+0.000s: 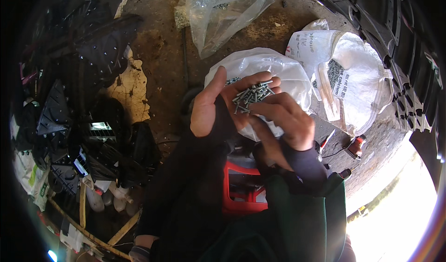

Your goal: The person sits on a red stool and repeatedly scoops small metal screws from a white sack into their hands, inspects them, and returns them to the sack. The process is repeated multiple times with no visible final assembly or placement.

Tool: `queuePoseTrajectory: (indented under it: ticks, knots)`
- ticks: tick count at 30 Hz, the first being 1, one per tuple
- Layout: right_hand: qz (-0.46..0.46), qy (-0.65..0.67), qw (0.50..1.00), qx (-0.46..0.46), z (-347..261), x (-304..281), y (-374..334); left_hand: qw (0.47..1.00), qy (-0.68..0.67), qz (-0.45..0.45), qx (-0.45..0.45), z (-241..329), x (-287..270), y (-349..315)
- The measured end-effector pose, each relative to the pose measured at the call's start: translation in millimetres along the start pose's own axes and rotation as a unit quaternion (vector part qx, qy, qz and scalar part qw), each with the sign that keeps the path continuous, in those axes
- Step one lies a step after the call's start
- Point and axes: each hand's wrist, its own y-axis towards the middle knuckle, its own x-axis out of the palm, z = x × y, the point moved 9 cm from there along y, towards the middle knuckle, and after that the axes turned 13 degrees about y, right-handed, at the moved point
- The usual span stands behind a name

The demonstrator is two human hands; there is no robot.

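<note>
My left hand (208,106) is cupped palm up, holding a loose pile of small metal screws (253,95). From the right, my right hand (290,122) reaches over that palm. Its thumb and forefinger are drawn close together at the pile's near edge. Whether a screw sits between those fingertips I cannot make out. Beneath both hands is an open white plastic bag (297,83), with more small hardware (232,81) showing inside, partly covered by my left hand.
A clear plastic bag (218,27) lies at the far side. To the right stands a white woven sack (357,94) holding screws (332,74). A red plastic stool (232,187) is below my arms. Black plastic parts (55,108) crowd the left; a red tool (357,146) lies right.
</note>
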Motion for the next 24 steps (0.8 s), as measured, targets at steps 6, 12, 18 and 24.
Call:
queuePoseTrajectory:
  ticks: [6, 12, 18, 24]
  knots:
    - [0.004, -0.083, 0.996, 0.028, 12, 23, 3, 0.999, 0.006, -0.039, -0.009, 4, 12, -4]
    - [0.003, -0.117, 0.992, 0.053, 27, 31, 0, 0.999, 0.010, -0.034, -0.037, -6, 5, 1]
    - [-0.079, 0.040, 0.992, 0.087, 7, 18, 20, 0.998, 0.041, -0.028, -0.027, -8, -6, 2]
    - [-0.004, -0.039, 0.995, 0.094, 20, -6, 85, 0.989, 0.078, 0.119, -0.031, -16, -41, 5]
